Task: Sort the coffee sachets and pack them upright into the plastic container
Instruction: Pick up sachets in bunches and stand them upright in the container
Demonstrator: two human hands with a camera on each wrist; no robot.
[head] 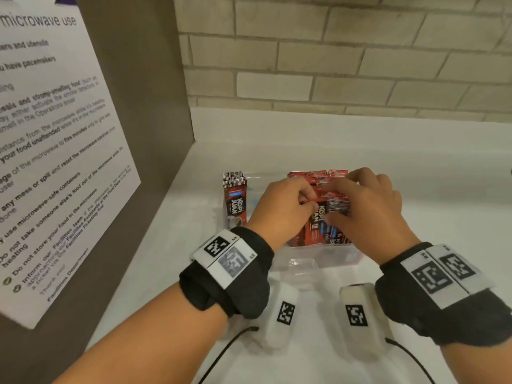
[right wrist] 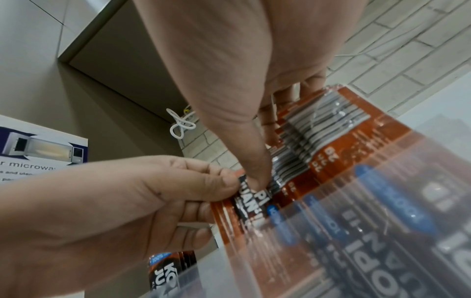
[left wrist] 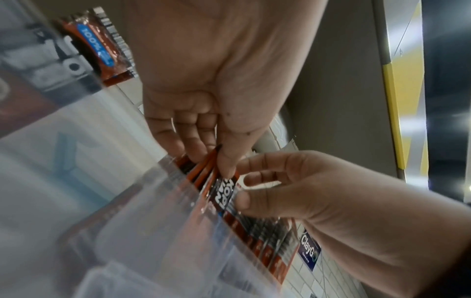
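sachets (head: 318,217) upright, long axis vertical | left hand (head: 279,206) pinches tops | right hand (head: 368,206) seemingly pinches too

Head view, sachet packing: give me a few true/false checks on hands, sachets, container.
1. Both hands work at the sachets in the clear plastic container. True.
2. The left hand rests flat on the counter. False: its fingers pinch sachet tops.
3. A small stack of sachets stands upright at the container's left end. True.
4. The wall behind is plain green paint. False: it is pale brick wall.
5. The right hand touches the sachets. True.
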